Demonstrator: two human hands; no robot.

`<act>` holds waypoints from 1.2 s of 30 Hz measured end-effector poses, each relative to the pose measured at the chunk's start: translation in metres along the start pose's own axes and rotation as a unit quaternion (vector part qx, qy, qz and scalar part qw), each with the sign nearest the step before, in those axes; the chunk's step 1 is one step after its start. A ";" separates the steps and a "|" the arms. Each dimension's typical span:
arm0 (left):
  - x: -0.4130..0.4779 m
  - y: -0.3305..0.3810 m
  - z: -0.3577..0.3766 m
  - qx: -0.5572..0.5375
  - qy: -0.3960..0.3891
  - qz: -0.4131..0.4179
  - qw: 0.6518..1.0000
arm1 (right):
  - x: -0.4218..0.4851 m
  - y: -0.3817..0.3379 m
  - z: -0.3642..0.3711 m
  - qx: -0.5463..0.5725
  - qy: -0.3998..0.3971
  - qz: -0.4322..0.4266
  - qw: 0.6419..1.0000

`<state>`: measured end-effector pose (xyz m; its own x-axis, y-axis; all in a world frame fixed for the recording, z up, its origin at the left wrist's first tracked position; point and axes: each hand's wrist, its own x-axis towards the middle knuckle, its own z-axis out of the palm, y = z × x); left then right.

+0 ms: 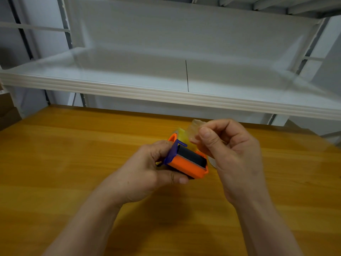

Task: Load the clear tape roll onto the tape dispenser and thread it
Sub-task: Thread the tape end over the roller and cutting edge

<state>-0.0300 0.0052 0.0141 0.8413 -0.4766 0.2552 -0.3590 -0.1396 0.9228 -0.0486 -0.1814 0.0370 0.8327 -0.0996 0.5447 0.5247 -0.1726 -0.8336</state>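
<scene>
An orange tape dispenser (188,166) with a purple side piece and a dark roller is held above the wooden table (73,154). My left hand (147,170) grips it from the left and below. The clear tape roll (181,134) sits in the dispenser's far end and looks yellowish. My right hand (230,154) pinches the loose end of the clear tape (193,130) between thumb and forefinger, lifted above and to the right of the roller. The lower part of the roll is hidden behind the dispenser and my fingers.
A white metal shelf (166,93) runs across just behind the table, its front lip overhanging the far edge. Cardboard boxes (7,109) stand at the far left. A small pale rounded object (212,162) peeks out on the table beside my right hand.
</scene>
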 end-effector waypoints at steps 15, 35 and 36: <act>-0.001 -0.002 0.009 -0.097 -0.004 -0.043 0.994 | -0.003 0.002 0.011 -0.017 0.037 0.001 0.999; 0.002 -0.001 -0.009 -0.060 0.146 0.053 0.986 | 0.053 -0.020 0.037 0.005 -0.020 0.038 0.999; 0.002 0.000 -0.009 -0.062 0.149 0.058 0.985 | 0.054 -0.022 0.038 0.013 -0.021 0.042 0.999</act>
<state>-0.0245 0.0123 0.0169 0.8853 -0.2039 0.4180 -0.4236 0.0175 0.9057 -0.0089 -0.1458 0.0810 0.8802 -0.0711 0.4693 0.4570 -0.1406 -0.8783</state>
